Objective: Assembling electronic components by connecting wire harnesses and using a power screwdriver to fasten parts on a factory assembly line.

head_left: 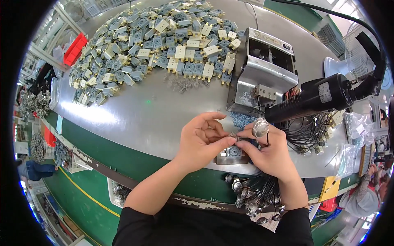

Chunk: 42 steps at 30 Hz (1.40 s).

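Both hands meet over a small grey block [232,155] that sits in a metal fixture at the near edge of the steel table [147,115]. The left hand [202,141] curls over the block's left side, its thumb and forefinger pinched narrow on something small at the block's top edge; what it pinches is too small to tell. The right hand [269,149] comes in from the other side, fingertips touching the same spot, and it holds a round metal disc part [260,128] with a thin black wire between its upper fingers. Just behind the hands lies a scatter of small screws [242,119], and behind those stands a boxy metal machine [264,71]. A black electric screwdriver [324,96] hangs over the table to the right of the machine, above a tangle of black wired parts [308,133]. A large heap of grey and cream blocks [160,45] covers the far left part of the table, with a few loose springs [182,83] at its near side. More wired disc parts [254,197] hang below the table's near edge.
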Each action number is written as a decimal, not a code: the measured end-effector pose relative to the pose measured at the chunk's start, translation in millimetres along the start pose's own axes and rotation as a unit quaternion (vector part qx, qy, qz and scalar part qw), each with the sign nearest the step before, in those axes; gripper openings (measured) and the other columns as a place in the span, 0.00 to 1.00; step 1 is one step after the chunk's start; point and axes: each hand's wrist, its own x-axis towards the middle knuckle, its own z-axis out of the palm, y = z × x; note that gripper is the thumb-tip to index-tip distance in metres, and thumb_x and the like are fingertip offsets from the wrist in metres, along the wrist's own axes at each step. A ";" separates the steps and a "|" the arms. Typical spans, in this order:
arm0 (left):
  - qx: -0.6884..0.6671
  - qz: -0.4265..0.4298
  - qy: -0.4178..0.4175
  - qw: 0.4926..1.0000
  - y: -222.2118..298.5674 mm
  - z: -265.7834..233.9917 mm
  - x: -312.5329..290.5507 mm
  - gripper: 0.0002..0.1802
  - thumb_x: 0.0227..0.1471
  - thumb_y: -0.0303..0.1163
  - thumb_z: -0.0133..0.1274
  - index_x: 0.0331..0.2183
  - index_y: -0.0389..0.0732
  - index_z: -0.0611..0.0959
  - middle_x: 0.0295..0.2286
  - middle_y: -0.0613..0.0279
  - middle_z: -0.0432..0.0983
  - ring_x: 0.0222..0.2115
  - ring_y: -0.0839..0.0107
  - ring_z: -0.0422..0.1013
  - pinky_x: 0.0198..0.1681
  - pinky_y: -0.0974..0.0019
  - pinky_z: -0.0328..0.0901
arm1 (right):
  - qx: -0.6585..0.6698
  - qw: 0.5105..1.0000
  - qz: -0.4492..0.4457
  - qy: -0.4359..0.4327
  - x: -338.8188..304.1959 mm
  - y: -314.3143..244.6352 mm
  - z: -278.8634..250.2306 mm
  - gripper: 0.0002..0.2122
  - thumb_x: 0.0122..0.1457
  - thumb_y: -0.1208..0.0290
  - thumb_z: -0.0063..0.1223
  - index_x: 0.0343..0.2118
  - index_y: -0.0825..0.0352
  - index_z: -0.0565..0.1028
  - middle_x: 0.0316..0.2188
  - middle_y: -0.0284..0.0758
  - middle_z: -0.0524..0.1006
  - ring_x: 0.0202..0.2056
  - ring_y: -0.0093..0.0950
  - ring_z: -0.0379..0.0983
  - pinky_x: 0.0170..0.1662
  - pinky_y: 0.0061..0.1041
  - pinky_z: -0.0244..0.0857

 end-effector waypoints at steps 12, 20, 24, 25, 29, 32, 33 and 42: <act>0.006 0.013 0.003 1.000 1.0 -1.9 -2.1 0.30 0.52 0.12 0.65 0.56 0.30 0.74 0.41 0.52 0.81 0.43 0.65 0.83 0.49 0.62 0.79 | 0.024 0.998 0.039 0.044 -0.3 -8.1 -0.7 0.14 0.49 0.73 0.74 0.40 0.67 0.86 0.37 0.33 0.83 0.27 0.17 0.68 0.27 0.19 0.57; -0.015 -0.072 -0.050 0.996 5.8 -2.8 -1.2 0.32 0.52 0.15 0.67 0.57 0.29 0.74 0.38 0.43 0.85 0.39 0.65 0.84 0.45 0.66 0.79 | 0.034 0.998 0.013 -0.043 0.2 -4.4 -9.0 0.11 0.51 0.78 0.72 0.39 0.67 0.87 0.37 0.40 0.84 0.37 0.35 0.82 0.43 0.30 0.75; 0.000 -0.061 -0.041 0.997 3.1 0.3 -4.8 0.24 0.51 0.14 0.68 0.49 0.28 0.78 0.38 0.43 0.86 0.39 0.64 0.84 0.44 0.64 0.80 | 0.032 0.998 0.036 -0.035 -3.8 -4.3 -6.1 0.10 0.52 0.81 0.69 0.38 0.69 0.87 0.36 0.41 0.84 0.36 0.33 0.81 0.41 0.29 0.74; 0.011 -0.042 -0.031 0.999 2.5 1.7 -6.0 0.21 0.50 0.13 0.68 0.46 0.29 0.80 0.38 0.44 0.86 0.40 0.64 0.84 0.43 0.63 0.80 | 0.032 0.998 0.051 -0.030 -3.5 -4.8 -5.6 0.09 0.52 0.81 0.69 0.37 0.70 0.86 0.35 0.40 0.83 0.36 0.33 0.81 0.41 0.28 0.74; 0.093 0.124 -0.030 0.987 -7.8 -3.5 -6.5 0.18 0.47 0.11 0.69 0.41 0.30 0.82 0.36 0.48 0.86 0.39 0.63 0.84 0.43 0.62 0.81 | 0.007 0.999 0.042 -0.008 -1.3 -8.7 -2.0 0.08 0.53 0.82 0.68 0.37 0.71 0.85 0.34 0.40 0.82 0.35 0.32 0.80 0.39 0.27 0.73; 0.212 0.281 -0.029 0.936 -1.6 -12.3 1.5 0.18 0.46 0.09 0.68 0.40 0.31 0.83 0.35 0.52 0.86 0.39 0.62 0.84 0.43 0.62 0.81 | -0.004 0.998 0.057 -0.012 0.4 -10.0 -1.7 0.07 0.55 0.82 0.67 0.38 0.73 0.83 0.34 0.40 0.81 0.34 0.32 0.79 0.38 0.28 0.73; 0.208 0.303 -0.032 0.929 0.2 -14.8 3.0 0.19 0.47 0.08 0.67 0.41 0.31 0.83 0.35 0.53 0.85 0.41 0.62 0.84 0.43 0.62 0.81 | -0.007 0.998 0.061 -0.014 0.6 -9.3 -0.9 0.07 0.57 0.80 0.66 0.38 0.73 0.82 0.35 0.42 0.80 0.33 0.39 0.79 0.37 0.31 0.72; 0.039 0.074 0.047 0.995 -1.3 -30.2 6.9 0.13 0.68 0.27 0.55 0.51 0.32 0.81 0.36 0.58 0.81 0.35 0.73 0.78 0.41 0.68 0.73 | -0.056 0.997 0.033 -0.037 4.0 -9.3 -4.7 0.15 0.53 0.69 0.71 0.39 0.72 0.83 0.36 0.39 0.81 0.25 0.30 0.71 0.28 0.27 0.63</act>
